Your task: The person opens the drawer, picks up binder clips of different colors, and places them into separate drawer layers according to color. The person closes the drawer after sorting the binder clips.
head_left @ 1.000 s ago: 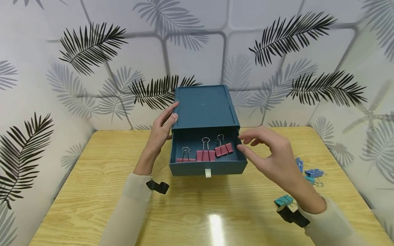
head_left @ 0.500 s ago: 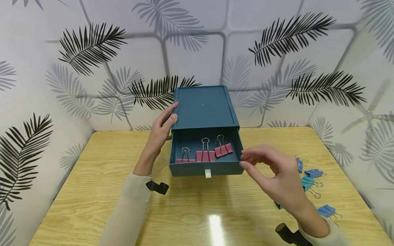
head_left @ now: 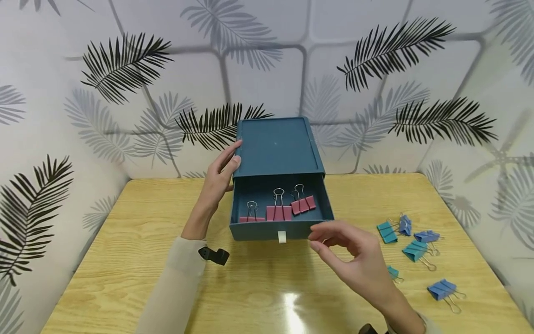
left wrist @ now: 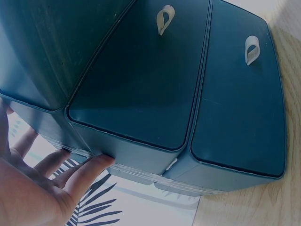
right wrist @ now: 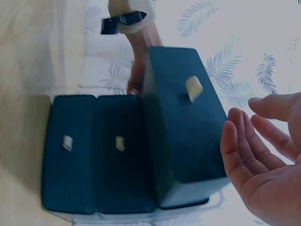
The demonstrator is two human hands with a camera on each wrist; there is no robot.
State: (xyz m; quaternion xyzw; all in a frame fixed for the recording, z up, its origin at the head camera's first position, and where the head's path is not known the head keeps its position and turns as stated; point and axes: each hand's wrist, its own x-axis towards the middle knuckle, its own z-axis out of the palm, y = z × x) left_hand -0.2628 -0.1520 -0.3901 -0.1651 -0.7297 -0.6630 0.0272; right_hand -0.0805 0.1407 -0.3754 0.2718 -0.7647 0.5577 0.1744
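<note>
A dark blue drawer cabinet [head_left: 275,148] stands at the back of the table, its top drawer [head_left: 254,231] pulled out. Inside that drawer lie pink binder clips [head_left: 279,213] with silver wire handles. My left hand [head_left: 213,188] rests against the cabinet's left side, fingers extended; the left wrist view shows the fingertips [left wrist: 101,161] touching the side wall. By the drawer's front right corner is my right hand [head_left: 354,260], fingers loosely bent, thumb apart, holding nothing. Whether it touches the drawer is unclear. A pale pull tab [head_left: 282,237] sits mid-front.
On the table's right lie several loose binder clips, among them a teal clip [head_left: 415,250] and a blue clip [head_left: 442,289]. Two lower drawers [right wrist: 124,155] with pale tabs are closed. A leaf-patterned wall covering [head_left: 267,83] stands behind the wooden table [head_left: 137,260].
My right hand has moved from the drawer's right side down toward me, to its front corner, uncovering more loose clips. My left hand and the drawer look unmoved.
</note>
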